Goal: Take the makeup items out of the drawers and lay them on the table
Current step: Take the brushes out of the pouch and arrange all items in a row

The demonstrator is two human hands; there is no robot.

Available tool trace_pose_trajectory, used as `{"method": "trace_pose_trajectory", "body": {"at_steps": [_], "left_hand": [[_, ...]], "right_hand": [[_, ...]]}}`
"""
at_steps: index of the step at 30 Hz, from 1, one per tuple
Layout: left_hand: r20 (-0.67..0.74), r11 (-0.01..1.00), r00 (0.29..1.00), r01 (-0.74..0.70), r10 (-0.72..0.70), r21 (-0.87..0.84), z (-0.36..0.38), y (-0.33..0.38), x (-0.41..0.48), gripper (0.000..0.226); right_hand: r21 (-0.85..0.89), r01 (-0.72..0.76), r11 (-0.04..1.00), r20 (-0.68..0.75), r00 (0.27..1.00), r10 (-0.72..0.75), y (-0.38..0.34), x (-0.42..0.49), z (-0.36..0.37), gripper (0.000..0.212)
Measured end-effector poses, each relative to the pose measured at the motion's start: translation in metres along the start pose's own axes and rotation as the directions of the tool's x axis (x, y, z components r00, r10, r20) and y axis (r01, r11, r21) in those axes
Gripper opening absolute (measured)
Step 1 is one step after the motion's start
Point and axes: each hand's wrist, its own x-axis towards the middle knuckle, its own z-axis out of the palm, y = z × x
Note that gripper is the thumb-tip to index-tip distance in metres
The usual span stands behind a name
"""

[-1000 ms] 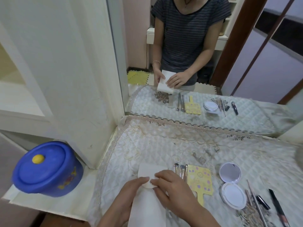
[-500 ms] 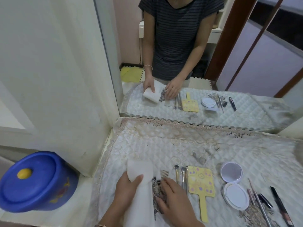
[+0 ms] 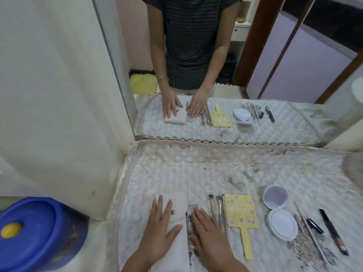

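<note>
Though the label on the black tube (image 3: 334, 232) is too blurred to read, my left hand (image 3: 160, 228) lies flat, fingers straight, on the white pouch (image 3: 177, 203). My right hand (image 3: 208, 236) lies flat too, covering the comb (image 3: 193, 208) on the bench (image 3: 196, 169), with 3 brushes (image 3: 218, 207) just right of it.

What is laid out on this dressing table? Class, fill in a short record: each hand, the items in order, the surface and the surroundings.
Left: left hand flat, fingers straight, resting on the white pouch
Right: right hand flat, fingers straight, over the comb
Items right of the comb, in order: makeup brushes, yellow hand mirror, open compact, thin pencils, black tube
Surface: quilted table cover
Behind: wall mirror
Left of table: blue lidded tub
</note>
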Motion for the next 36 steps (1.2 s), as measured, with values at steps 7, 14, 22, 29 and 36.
{"method": "trace_pose_trajectory", "body": {"at_steps": [7, 14, 22, 29, 36], "left_hand": [[0.040, 0.996, 0.997, -0.070, 0.067, 0.062, 0.002, 0.001, 0.009, 0.111], [-0.071, 0.992, 0.997, -0.032, 0.040, 0.121, 0.013, 0.001, 0.006, 0.092], [-0.142, 0.857, 0.913, -0.293, 0.382, 0.424, 0.016, 0.031, -0.003, 0.053], [0.014, 0.826, 0.914, -0.373, 0.406, 0.422, 0.050, 0.061, 0.014, 0.050], [0.104, 0.809, 0.930, -0.359, 0.353, 0.466, 0.058, 0.068, 0.022, 0.058]], "right_hand": [[-0.003, 0.001, 1.000, -0.064, 0.998, -0.001, 0.000, -0.002, -0.005, 0.043], [-0.011, -0.215, 0.977, -0.057, 0.975, 0.214, 0.026, -0.023, -0.015, 0.057], [0.034, -0.151, 0.988, 0.016, 0.989, 0.150, 0.011, -0.020, -0.008, 0.054], [0.376, -0.220, 0.900, -0.095, 0.957, 0.274, 0.032, -0.027, -0.030, 0.042], [0.474, -0.344, 0.810, 0.058, 0.931, 0.361, 0.035, -0.023, -0.036, 0.046]]}}
